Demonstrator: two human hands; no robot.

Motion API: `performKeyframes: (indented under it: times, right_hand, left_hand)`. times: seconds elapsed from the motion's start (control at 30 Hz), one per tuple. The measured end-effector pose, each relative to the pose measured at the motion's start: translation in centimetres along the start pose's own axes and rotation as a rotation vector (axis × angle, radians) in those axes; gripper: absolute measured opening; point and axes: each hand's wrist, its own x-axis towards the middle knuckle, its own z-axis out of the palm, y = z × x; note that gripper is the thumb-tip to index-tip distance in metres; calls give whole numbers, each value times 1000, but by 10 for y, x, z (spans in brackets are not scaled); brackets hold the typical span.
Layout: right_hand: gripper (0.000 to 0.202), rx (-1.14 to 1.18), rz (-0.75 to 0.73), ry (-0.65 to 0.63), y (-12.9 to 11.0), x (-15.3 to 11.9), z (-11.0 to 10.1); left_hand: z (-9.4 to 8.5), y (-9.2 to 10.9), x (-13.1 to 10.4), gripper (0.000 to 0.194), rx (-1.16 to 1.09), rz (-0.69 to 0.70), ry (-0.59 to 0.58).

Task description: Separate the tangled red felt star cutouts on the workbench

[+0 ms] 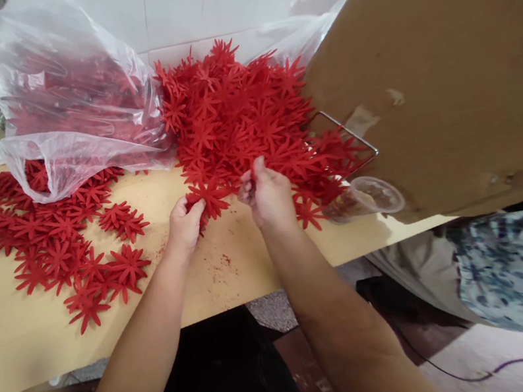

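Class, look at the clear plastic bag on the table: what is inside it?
The plastic bag holds red flower-shaped cutouts, dimly visible through its film. Creases and glare hide their number and anything beneath.

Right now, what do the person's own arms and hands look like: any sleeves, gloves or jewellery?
Both forearms are bare from the bottom edge of the picture up to the wrists, with no sleeve in view. The left hand and the right hand wear no gloves. No watch, bracelet or ring shows on either. No cables or markings are on the arms; the fingertips are too small to tell more.
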Motion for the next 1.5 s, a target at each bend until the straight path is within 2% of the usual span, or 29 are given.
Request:
performKeyframes:
  times: [0.13,0.23,0.37,0.43,0.53,0.7,0.8,0.9,1.0,1.1,1.3,1.4,1.5]
  right_hand:
    - [56,107,112,-53,1,10,-6]
    - [52,100,148,-92,-3,-5,-1]
    - [41,-36,90,-348,-13,-34,12]
    - [37,-80,31,-422,-15,-41,17]
    - [35,-109,-33,-353,-11,-40,19]
    - [44,-242,-41,-206,-4,-32,13]
    - [33,-194,-100,-203,-2,-31,13]
    - [28,-95,-92,-228,-1,-28,14]
    - [27,-78,-103,-140,0,-23,14]
    - [30,-96,-114,-52,-2,-17,10]
    - [42,-151,-136,27,-7,-10,-2]
    - [45,-84,-101,32,-7,-10,-5]
    - [37,74,12,-34,-7,-10,-5]
  left_hand:
    - [1,-2,1,3,3,6,-12]
    - [1,-5,3,5,-14,55,-33]
    - [1,-8,5,9,-26,83,-63]
    - [1,-9,5,10,-32,96,-64]
    - [1,-8,4,9,-2,100,-92]
    - [1,-10,1,10,59,110,-180]
    - [1,-12,0,10,66,142,-200]
    - [2,-11,-1,5,74,137,-203]
    - [3,-10,-2,5,91,106,-208]
    - [3,-11,-1,6,123,89,-216]
    - [1,-15,1,6,149,114,-223]
    - [1,-13,0,4,150,112,-222]
    - [2,-9,-2,4,149,100,-203]
